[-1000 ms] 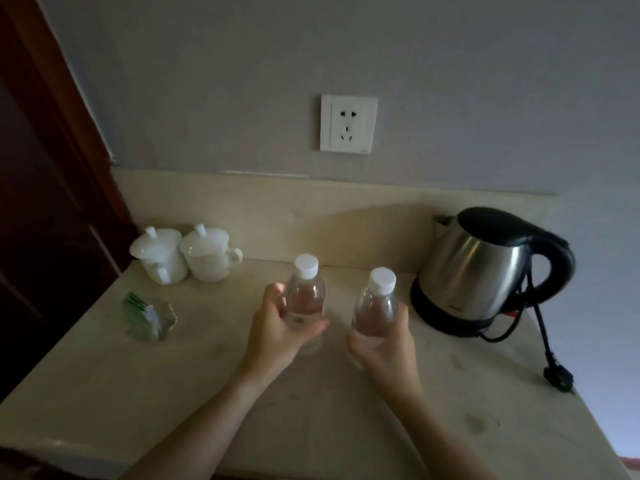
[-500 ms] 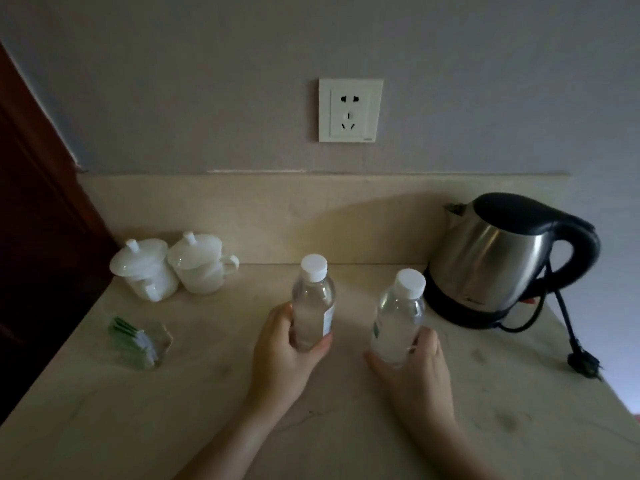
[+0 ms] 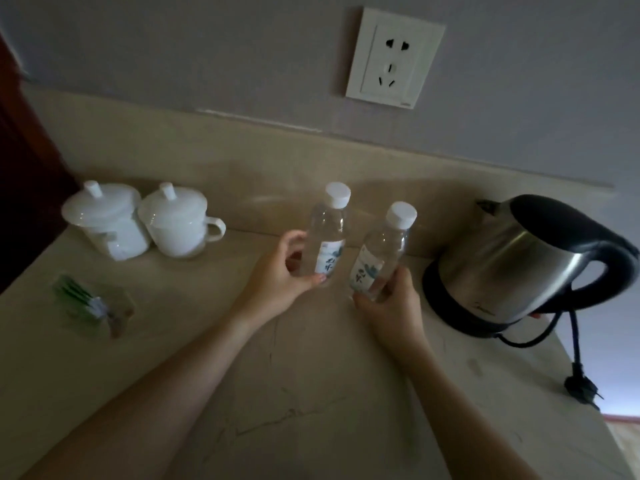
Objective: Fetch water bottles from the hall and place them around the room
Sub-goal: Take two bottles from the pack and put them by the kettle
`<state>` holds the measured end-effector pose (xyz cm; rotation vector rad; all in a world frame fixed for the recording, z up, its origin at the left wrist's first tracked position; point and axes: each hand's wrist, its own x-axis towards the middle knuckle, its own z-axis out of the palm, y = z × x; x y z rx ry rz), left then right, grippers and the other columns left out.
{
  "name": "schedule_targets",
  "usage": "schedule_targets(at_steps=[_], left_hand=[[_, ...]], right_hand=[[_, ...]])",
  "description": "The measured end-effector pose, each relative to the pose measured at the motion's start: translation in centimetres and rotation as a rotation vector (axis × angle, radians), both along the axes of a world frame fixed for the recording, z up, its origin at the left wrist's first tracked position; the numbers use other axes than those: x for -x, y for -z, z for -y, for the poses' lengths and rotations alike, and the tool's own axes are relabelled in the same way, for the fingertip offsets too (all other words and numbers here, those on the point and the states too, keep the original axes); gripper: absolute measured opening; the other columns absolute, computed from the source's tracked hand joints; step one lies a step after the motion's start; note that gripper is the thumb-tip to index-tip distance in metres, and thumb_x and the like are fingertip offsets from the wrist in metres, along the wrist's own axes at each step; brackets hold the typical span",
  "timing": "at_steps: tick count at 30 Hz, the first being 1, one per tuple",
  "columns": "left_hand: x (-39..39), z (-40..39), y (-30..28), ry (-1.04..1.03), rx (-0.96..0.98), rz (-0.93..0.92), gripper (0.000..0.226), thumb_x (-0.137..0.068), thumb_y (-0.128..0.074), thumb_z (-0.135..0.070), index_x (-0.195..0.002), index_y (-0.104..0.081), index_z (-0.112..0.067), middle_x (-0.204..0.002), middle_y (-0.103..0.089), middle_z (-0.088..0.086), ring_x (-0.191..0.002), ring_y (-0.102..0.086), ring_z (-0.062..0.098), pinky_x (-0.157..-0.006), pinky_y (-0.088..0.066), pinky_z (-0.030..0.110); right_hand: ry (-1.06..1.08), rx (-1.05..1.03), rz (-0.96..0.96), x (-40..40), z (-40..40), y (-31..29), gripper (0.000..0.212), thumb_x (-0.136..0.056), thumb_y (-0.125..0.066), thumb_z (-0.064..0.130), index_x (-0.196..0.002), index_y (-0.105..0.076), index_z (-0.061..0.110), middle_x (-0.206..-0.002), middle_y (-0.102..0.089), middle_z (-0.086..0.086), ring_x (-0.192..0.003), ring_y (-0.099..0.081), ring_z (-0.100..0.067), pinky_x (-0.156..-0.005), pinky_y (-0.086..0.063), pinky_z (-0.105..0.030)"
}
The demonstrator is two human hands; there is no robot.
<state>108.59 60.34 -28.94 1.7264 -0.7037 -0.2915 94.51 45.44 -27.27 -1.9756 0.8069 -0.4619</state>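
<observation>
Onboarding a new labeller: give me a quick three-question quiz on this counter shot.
1. True or false: the kettle's plug is in the wall socket.
2. What does the left hand hold?
A. a cup
B. a water bottle
C. the kettle
3. Fill in: both bottles have ____ caps.

Key:
1. False; the plug lies on the counter beside the kettle.
2. B; it grips the left bottle, and the right hand grips the right bottle.
3. White.

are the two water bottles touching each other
Apart. The head view shows a strip of counter and backsplash between the left bottle and the right bottle, from caps to bases; each is held by its own hand.
</observation>
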Motion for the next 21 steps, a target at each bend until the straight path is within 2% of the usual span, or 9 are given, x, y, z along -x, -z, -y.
schedule_targets(at_steps=[4, 7, 9, 12, 15, 18, 21], left_hand=[[-1.7, 1.3, 0.9, 0.011, 0.031, 0.0, 0.057, -0.076, -0.081, -0.008, -0.114, -0.051, -0.038, -0.111, -0.065, -0.017, -0.099, -0.062, -0.011, -0.084, -0.045, 0.008], [-2.6, 1.9, 1.2, 0.001, 0.018, 0.025, 0.053, -0.079, -0.079, -0.018, -0.126, -0.055, -0.026, -0.118, -0.067, -0.008, -0.107, -0.064, -0.002, -0.095, -0.051, 0.022], [-2.9, 2.1, 1.3, -0.014, 0.012, 0.072, 0.059, -0.077, -0.076, -0.029, -0.131, -0.054, -0.026, -0.124, -0.065, -0.002, -0.112, -0.063, 0.007, -0.099, -0.051, 0.032], [-2.7, 2.3, 1.5, -0.027, 0.02, 0.087, 0.057, -0.079, -0.075, -0.026, -0.131, -0.051, -0.028, -0.122, -0.066, -0.004, -0.112, -0.063, 0.009, -0.1, -0.051, 0.039], [-2.7, 2.5, 1.7, -0.037, 0.031, 0.07, 0.056, -0.081, -0.074, -0.022, -0.131, -0.049, -0.028, -0.121, -0.066, -0.005, -0.113, -0.063, 0.008, -0.101, -0.05, 0.041], [-2.9, 2.6, 2.1, -0.055, 0.031, 0.075, 0.057, -0.081, -0.074, -0.024, -0.132, -0.049, -0.028, -0.12, -0.066, -0.004, -0.111, -0.063, 0.01, -0.099, -0.051, 0.043], [-3.0, 2.8, 2.5, -0.063, 0.019, 0.069, 0.06, -0.081, -0.073, -0.026, -0.136, -0.048, -0.022, -0.123, -0.065, -0.003, -0.113, -0.062, 0.01, -0.1, -0.051, 0.04]], right_hand=[[-0.002, 0.065, 0.004, -2.6, 1.2, 0.5, 0.045, -0.071, -0.079, 0.023, -0.107, -0.052, 0.028, -0.098, -0.062, 0.013, -0.09, -0.065, -0.007, -0.072, -0.055, -0.026], [-0.016, 0.141, 0.015, -3.9, 1.8, 0.6, 0.043, -0.072, -0.078, 0.022, -0.106, -0.052, 0.025, -0.111, -0.058, 0.001, -0.094, -0.061, -0.015, -0.075, -0.054, -0.033], [-0.02, 0.148, 0.027, -4.5, 2.0, 0.5, 0.043, -0.072, -0.077, 0.019, -0.105, -0.051, 0.025, -0.106, -0.059, 0.004, -0.09, -0.061, -0.01, -0.071, -0.05, -0.026], [-0.017, 0.084, 0.054, -5.0, 2.1, 0.5, 0.053, -0.072, -0.079, 0.017, -0.116, -0.051, 0.025, -0.091, -0.056, 0.025, -0.078, -0.056, 0.012, -0.067, -0.044, -0.01], [-0.031, 0.092, 0.043, -5.3, 2.1, 0.7, 0.056, -0.073, -0.08, 0.019, -0.121, -0.052, 0.023, -0.091, -0.057, 0.024, -0.078, -0.055, 0.013, -0.066, -0.043, -0.007], [-0.031, 0.116, 0.044, -5.5, 2.1, 1.0, 0.051, -0.072, -0.08, 0.022, -0.113, -0.052, 0.03, -0.103, -0.062, 0.013, -0.088, -0.061, -0.002, -0.074, -0.05, -0.021], [-0.033, 0.134, 0.028, -5.5, 2.0, 1.2, 0.048, -0.071, -0.08, 0.026, -0.108, -0.051, 0.035, -0.106, -0.064, 0.009, -0.089, -0.061, -0.003, -0.076, -0.052, -0.027]])
